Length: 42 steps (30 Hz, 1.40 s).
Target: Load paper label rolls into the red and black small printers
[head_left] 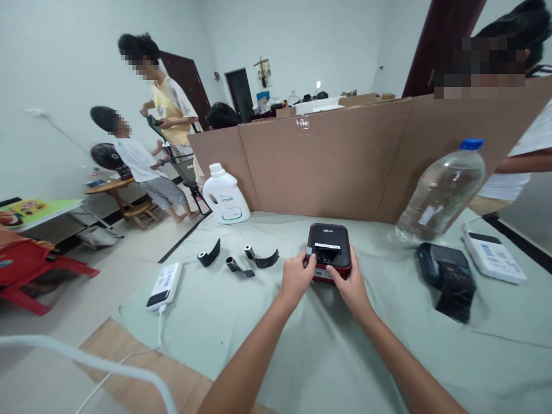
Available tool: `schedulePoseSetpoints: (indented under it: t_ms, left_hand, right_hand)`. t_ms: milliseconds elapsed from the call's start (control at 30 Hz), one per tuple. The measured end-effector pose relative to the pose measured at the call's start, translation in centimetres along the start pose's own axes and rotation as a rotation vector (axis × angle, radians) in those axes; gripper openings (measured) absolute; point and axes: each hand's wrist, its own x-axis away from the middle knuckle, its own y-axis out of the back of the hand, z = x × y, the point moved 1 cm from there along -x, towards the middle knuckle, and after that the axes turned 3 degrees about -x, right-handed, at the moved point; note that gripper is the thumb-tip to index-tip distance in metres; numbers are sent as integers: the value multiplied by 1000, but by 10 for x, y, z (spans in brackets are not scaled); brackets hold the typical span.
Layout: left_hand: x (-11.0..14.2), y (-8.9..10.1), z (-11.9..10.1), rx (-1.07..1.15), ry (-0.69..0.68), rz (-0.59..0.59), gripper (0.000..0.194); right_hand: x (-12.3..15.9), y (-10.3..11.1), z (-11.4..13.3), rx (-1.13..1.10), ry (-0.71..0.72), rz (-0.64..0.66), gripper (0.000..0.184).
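Note:
A small label printer (pixel 328 234) with a black top and red sides lies on the pale green cloth in front of me. My left hand (pixel 297 275) grips its left side, thumb on the top near the front edge. My right hand (pixel 348 283) is wrapped round the right front corner, its thumb against the front edge. A whitish strip shows in the slot on the printer's top. Left of the hands lie three small partly unrolled black rolls (pixel 209 254), their tails curling on the cloth.
A white power bank (pixel 164 286) with a cable lies left; another white power bank (pixel 494 257) lies right, beside a dark device (pixel 444 265) with a black strip. A white jug (pixel 226 198) and a large water bottle (pixel 440 195) stand before a cardboard screen (pixel 319 161). Other people are beyond.

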Motion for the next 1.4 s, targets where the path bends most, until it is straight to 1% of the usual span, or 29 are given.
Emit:
schedulePoseSetpoints:
  t_ms: [367, 467, 667, 867, 967, 1133, 1233, 1300, 1400]
  left_hand:
    - [4, -5, 3, -26, 31, -57, 28]
    - [4, -6, 4, 11, 47, -67, 25]
    - [4, -10, 8, 82, 50, -97, 19]
    - [3, -15, 14, 163, 81, -88, 21]
    - [5, -14, 13, 184, 74, -86, 23]
    - [8, -8, 5, 84, 56, -81, 26]
    - [6, -5, 5, 47, 56, -78, 26]
    - [2, -4, 7, 88, 82, -76, 24]
    - [-8, -4, 13, 240, 145, -67, 23]
  right_hand:
    - [5, -1, -16, 53, 55, -58, 92]
    - [5, -1, -18, 57, 50, -60, 93]
    - [4, -1, -19, 73, 90, -53, 91]
    - [3, -1, -21, 91, 94, -47, 94]
    - [4, -2, -20, 103, 103, -46, 94]
    - [9, -1, -17, 169, 162, -56, 93]
    - [10, -1, -17, 193, 173, -61, 91]
    - [10, 0, -17, 195, 182, -61, 90]
    - [10, 0, -17, 189, 192, -55, 89]
